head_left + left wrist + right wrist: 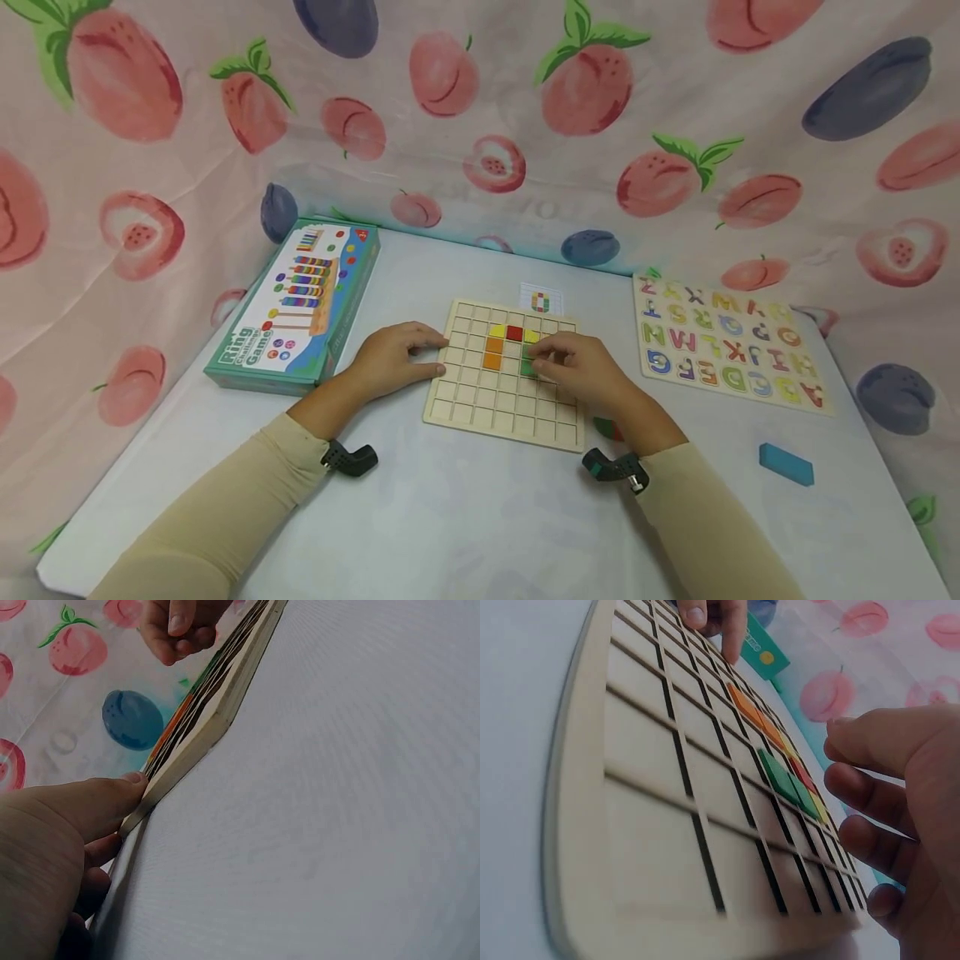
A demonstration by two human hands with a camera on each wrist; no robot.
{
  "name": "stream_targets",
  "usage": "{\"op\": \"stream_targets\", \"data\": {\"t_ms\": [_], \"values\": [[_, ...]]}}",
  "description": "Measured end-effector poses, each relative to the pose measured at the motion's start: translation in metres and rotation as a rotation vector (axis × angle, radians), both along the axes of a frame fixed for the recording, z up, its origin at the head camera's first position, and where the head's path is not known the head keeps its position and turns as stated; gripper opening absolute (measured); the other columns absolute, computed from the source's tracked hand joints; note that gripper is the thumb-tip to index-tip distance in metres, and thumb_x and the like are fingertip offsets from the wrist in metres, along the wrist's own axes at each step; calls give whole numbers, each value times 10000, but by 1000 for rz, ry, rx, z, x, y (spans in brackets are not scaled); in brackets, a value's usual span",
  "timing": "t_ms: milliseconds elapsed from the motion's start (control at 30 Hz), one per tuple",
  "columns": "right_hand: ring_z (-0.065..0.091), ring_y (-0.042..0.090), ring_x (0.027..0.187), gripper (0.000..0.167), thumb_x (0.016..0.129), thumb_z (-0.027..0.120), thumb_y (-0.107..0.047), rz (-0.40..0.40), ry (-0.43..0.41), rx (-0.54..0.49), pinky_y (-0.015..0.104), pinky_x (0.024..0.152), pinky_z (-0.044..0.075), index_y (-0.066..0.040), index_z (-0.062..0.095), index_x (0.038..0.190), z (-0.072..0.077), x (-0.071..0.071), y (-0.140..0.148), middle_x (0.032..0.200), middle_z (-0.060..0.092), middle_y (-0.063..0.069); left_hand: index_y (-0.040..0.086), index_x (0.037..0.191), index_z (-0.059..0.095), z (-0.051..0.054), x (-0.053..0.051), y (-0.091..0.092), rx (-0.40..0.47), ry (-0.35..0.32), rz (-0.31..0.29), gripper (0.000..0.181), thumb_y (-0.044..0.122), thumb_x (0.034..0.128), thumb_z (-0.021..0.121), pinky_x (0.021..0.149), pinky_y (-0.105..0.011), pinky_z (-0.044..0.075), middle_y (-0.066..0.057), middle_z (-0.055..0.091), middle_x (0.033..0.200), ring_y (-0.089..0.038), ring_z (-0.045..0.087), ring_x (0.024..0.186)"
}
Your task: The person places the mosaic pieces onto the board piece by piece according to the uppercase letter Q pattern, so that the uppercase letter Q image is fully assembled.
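The pale wooden square board (477,398), ruled into shallow cells with a plain rim, lies flat near the middle of the smooth white tabletop (450,517). Its flat tiles form an arch: two yellow tiles (498,331) with one red tile (514,333) between them, two orange tiles (492,361) down the left, two glossy green tiles (779,777) down the right. The left hand (388,360), relaxed, touches the board's left edge with thumb and fingertips. The right hand (583,367), loosely bent with a narrow gap behind the thumb, is over the green side; contact cannot be confirmed. A small white printed card (542,299) lies just past the far edge. Farther out are a teal cardboard box (300,308), left, and a wooden alphabet board (720,383), right. Tabletop runs from the near edge toward the person.
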State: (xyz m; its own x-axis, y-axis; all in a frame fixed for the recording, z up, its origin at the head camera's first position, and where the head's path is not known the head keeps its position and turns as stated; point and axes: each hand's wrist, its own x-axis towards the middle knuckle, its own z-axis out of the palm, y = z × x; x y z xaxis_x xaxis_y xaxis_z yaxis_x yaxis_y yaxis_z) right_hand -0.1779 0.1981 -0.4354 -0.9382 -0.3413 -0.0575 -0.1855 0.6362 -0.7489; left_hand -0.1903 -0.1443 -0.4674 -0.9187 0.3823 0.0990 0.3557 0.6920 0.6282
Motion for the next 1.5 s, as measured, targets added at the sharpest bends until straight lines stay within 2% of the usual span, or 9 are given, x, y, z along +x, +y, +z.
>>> {"op": "stream_targets", "data": {"t_ms": [267, 533, 700, 867, 1033, 1267, 1500], "values": [[599, 218, 929, 162, 1017, 759, -231, 24, 29, 70, 341, 780, 516, -177, 812, 1160, 1, 17, 35, 1014, 709, -40, 204, 1288, 802, 0, 1, -3, 6, 19, 4, 423, 343, 898, 892, 899, -402, 512, 51, 729, 1310, -158, 648, 1053], [627, 156, 935, 126, 972, 812, -183, 82, 109, 159, 396, 877, 530, -192, 814, 1097, -6, 36, 66, 1024, 731, -85, 214, 1292, 801, -1, 1, -4, 5, 4, 16, 426, 356, 900, 887, 900, -398, 506, 55, 724, 1322, -156, 643, 1052], [636, 137, 949, 174, 908, 873, -165, 100, 136, 201, 411, 894, 520, -200, 808, 1066, -4, 46, 79, 1018, 733, -108, 212, 1293, 800, -3, 1, -5, 5, 4, 19, 430, 357, 899, 888, 889, -393, 500, 54, 723, 1324, -153, 636, 1037], [623, 115, 931, 209, 870, 911, -163, 117, 131, 242, 354, 849, 534, -216, 795, 1035, -3, 53, 86, 1006, 718, -125, 204, 1288, 803, -4, 1, -5, 11, 24, 8, 430, 355, 895, 891, 875, -388, 497, 46, 724, 1320, -145, 631, 1013], [612, 126, 907, 208, 866, 908, -127, 136, 127, 253, 341, 815, 545, -204, 768, 999, -1, 56, 85, 990, 703, -109, 204, 1281, 805, -4, 1, -5, 20, 26, 6, 429, 351, 889, 897, 866, -387, 498, 51, 729, 1308, -141, 629, 1006], [567, 143, 900, 164, 907, 868, -124, 129, 77, 289, 341, 792, 508, -233, 768, 977, 4, 54, 82, 946, 693, -131, 210, 1284, 804, -3, -1, -3, 17, 14, 7, 421, 350, 897, 892, 881, -384, 499, 56, 724, 1316, -146, 633, 1023], [590, 174, 874, 140, 955, 803, -82, 65, 41, 227, 315, 761, 515, -221, 797, 971, 8, 49, 79, 903, 696, -95, 214, 1287, 801, -2, -1, -1, 3, 14, -5, 418, 359, 905, 884, 896, -390, 502, 60, 722, 1320, -150, 637, 1044]]}}
